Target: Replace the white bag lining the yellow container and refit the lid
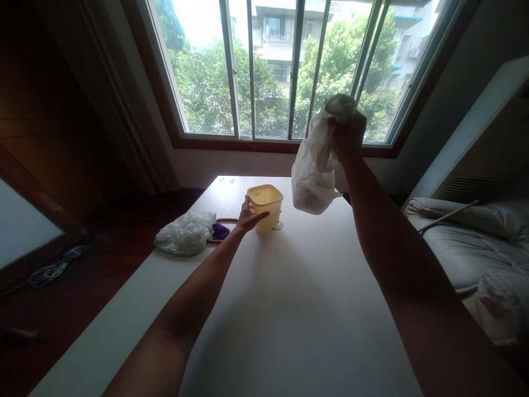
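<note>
My left hand grips the near left side of a yellow plastic bin, thumb across its front and fingers along its left wall. The bin is upright on the white table, its mouth facing up. Raised high to the right, my right hand is closed around the gathered top of a white plastic bag. The bag hangs down bulging, above and right of the bin; its contents cannot be made out. Just behind the bin's lower right side, a small round metallic object partly shows.
A crumpled white plastic bag lies at the table's left edge. Beside it are a purple cloth and a brown-rimmed flat item. The white table runs toward a window. A padded light-coloured seat stands right.
</note>
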`<state>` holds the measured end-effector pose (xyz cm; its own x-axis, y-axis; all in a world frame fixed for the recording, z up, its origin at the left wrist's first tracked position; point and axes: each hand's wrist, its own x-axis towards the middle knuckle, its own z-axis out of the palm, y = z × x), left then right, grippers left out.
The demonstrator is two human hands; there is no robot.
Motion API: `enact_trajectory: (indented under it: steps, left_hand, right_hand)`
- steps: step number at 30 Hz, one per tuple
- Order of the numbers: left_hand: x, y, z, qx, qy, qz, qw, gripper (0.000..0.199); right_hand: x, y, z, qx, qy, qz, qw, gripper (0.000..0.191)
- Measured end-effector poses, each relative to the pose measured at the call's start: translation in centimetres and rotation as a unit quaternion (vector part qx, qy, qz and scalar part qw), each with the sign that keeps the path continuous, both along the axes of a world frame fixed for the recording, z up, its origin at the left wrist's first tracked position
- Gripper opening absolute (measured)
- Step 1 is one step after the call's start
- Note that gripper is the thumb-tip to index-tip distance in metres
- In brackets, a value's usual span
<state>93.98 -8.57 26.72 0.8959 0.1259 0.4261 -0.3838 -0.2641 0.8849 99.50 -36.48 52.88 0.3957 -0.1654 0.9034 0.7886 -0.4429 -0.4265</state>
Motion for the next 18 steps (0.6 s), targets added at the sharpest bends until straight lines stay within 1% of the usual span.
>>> enact_trajectory:
  steps: [5,8,10,13,15,16,18]
  left_hand:
    - [1.3,0.2,-0.2,0.014,0.002,0.09,0.996,0.097]
    - [1.9,0.2,-0.2,0.015,0.007,0.126,0.992,0.1]
    - [2.1,0.1,-0.1,0.011,0.013,0.146,0.989,0.104]
    - [2.3,-0.3,0.0,0.009,0.024,0.186,0.982,0.11]
    - [2.5,-0.5,-0.1,0.014,0.027,0.211,0.977,0.114]
    - [2.6,-0.6,-0.2,0.02,0.027,0.217,0.976,0.116]
    - [2.8,-0.6,-0.5,0.039,0.025,0.209,0.977,0.117]
  right_hand:
    - [0.3,-0.1,-3.0,-0.027,0.029,-0.001,0.999,0.018]
    - [0.4,-0.3,-4.9,-0.03,0.042,0.01,0.999,0.016]
    - [0.3,-0.3,-5.9,-0.027,0.052,0.003,0.998,0.013]
    - [-0.2,-0.1,-7.1,-0.03,0.077,-0.007,0.997,0.007]
    - [-0.6,0.2,-7.7,-0.037,0.093,0.002,0.995,0.006]
    - [-0.7,0.4,-8.0,-0.04,0.099,0.011,0.994,0.008]
    - [-0.9,0.7,-8.6,-0.044,0.102,0.03,0.993,0.01]
